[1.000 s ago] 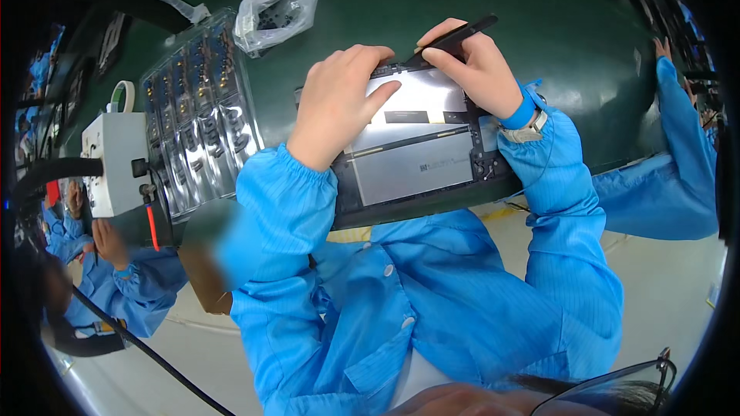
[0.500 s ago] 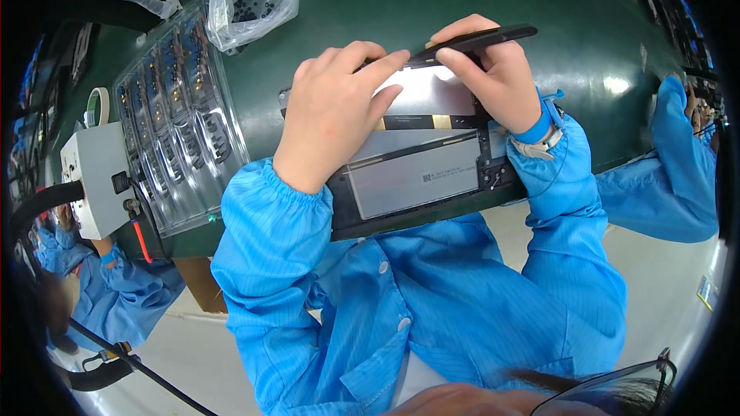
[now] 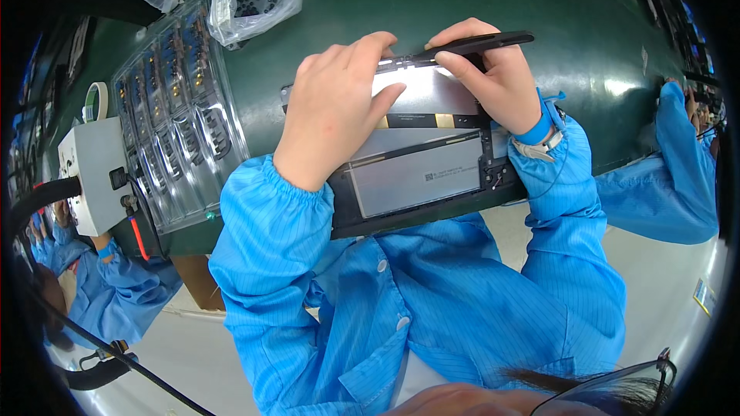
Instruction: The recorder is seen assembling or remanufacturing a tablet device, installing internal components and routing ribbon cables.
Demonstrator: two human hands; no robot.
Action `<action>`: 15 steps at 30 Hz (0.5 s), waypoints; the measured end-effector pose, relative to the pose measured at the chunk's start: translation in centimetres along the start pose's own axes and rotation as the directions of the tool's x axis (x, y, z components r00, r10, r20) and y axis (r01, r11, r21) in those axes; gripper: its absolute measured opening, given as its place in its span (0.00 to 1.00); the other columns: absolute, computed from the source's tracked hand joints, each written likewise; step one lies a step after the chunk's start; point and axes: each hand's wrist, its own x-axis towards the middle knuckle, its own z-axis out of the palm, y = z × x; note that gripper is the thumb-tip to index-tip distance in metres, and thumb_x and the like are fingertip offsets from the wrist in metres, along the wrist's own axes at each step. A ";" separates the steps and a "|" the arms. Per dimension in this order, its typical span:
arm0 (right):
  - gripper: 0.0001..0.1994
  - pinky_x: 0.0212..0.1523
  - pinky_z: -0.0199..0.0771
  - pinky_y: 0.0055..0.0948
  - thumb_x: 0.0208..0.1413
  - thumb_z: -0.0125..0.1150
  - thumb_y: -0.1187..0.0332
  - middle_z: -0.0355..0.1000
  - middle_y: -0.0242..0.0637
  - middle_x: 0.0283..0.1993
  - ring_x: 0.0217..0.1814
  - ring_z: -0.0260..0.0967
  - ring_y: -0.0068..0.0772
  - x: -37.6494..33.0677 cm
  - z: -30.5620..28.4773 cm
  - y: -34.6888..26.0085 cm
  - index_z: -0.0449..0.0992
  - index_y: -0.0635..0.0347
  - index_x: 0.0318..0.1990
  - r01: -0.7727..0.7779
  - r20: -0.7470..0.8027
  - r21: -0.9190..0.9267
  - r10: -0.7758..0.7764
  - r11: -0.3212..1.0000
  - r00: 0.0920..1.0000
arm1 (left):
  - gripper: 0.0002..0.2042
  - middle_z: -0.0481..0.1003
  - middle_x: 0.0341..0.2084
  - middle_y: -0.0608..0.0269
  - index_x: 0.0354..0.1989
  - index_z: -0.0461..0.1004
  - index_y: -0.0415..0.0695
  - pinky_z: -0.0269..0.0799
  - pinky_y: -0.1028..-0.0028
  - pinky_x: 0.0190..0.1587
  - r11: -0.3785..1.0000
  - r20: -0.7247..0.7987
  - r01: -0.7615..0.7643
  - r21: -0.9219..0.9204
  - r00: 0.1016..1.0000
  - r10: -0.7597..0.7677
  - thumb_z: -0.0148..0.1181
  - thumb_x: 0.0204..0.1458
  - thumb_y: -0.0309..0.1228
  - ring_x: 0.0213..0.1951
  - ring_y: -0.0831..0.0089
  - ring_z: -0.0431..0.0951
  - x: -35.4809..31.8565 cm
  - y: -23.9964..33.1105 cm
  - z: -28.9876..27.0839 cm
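An opened tablet (image 3: 470, 121) lies in front of me, its silver plate and pale grey battery (image 3: 416, 177) showing. My left hand (image 3: 331, 108) rests over its left part, thumb and index finger apart, the other fingertips hidden at the far edge. My right hand (image 3: 497, 81) is closed on a slim black hand tool (image 3: 509, 40), pinched between thumb and fingers. The tool's narrow end points left, at the far edge of the tablet; its exact kind cannot be made out.
Left of the tablet, a clear plastic tray (image 3: 173, 115) holds rows of small parts. Behind it sits a clear bag (image 3: 258, 0) of small black pieces. A white box (image 3: 92, 177) with cables and a tape roll (image 3: 96, 102) are farther left. Co-workers' blue sleeves (image 3: 655, 192) show at both sides.
My left index finger has drawn back and up from the tool's tip. The tool's rear end has dipped slightly in my right hand. The tablet has barely moved.
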 end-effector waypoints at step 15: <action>0.04 0.28 0.57 0.18 0.47 0.42 0.80 0.61 0.34 0.25 0.26 0.56 0.20 -5.7 -5.9 -0.9 0.65 0.65 0.29 0.097 -0.215 -0.104 -0.118 0.990 0.970 | 0.18 0.72 0.30 0.57 0.41 0.69 0.40 0.68 0.68 0.36 0.960 -0.222 0.279 0.025 0.938 -0.267 0.63 0.38 0.25 0.33 0.61 0.72 -7.7 3.9 -5.5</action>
